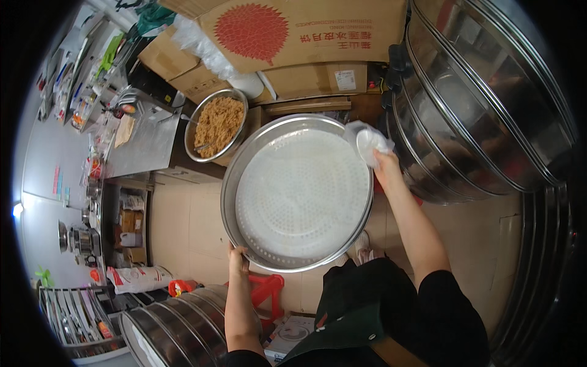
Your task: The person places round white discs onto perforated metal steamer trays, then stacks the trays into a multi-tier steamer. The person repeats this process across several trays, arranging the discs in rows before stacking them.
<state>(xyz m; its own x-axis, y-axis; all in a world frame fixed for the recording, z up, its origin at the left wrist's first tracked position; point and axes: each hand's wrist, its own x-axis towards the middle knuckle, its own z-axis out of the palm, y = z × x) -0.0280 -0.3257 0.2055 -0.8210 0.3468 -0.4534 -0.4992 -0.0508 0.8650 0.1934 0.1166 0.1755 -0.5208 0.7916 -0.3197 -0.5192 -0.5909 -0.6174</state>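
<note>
A large round metal steamer tray [228,183] with a perforated bottom, lined with a pale cloth or sheet [302,192], is in front of me. My left hand [239,259] grips its rim at the near left. At the tray's right side, my right hand [385,160] holds a white round object in a clear plastic bag [368,144], against the rim; whether these fingers also grip the rim is hard to tell. Beyond the tray, at the upper left, a steel bowl [189,137] holds brown cooked grain or rice [219,124] with a spoon in it.
Tall stacked steel steamer tiers [458,101] stand at the right, more tiers [183,321] at the lower left. Cardboard boxes [316,27] line the far side. A steel worktop [146,142] is at the left; a red plastic stool [270,298] stands below the tray.
</note>
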